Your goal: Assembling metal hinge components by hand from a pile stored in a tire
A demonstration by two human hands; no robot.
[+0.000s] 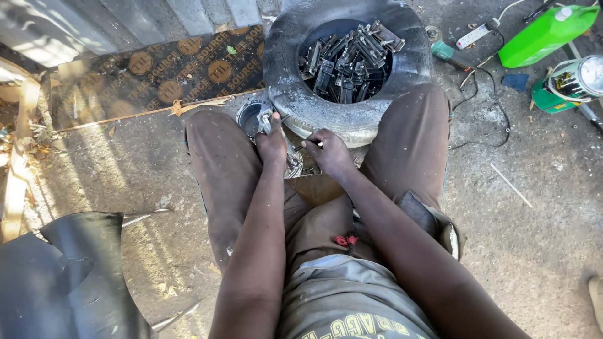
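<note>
I sit with my knees apart over a concrete floor. My left hand (271, 143) is closed around a crumpled silvery-grey piece (293, 162) held between my knees. My right hand (329, 152) grips a thin tool (314, 144) whose light tip points at that piece. Just beyond my hands lies a worn tyre (295, 94), its hole filled with several dark metal parts (347, 59). A small round tin (250, 117) of dark liquid stands by my left knee.
A green jerrycan (545, 34) and a paint can (575, 78) sit at the far right with a cable (490, 113) and a power strip (476, 35). Printed board (157, 72) lies at the back left. Black rubber sheet (69, 276) covers the near left.
</note>
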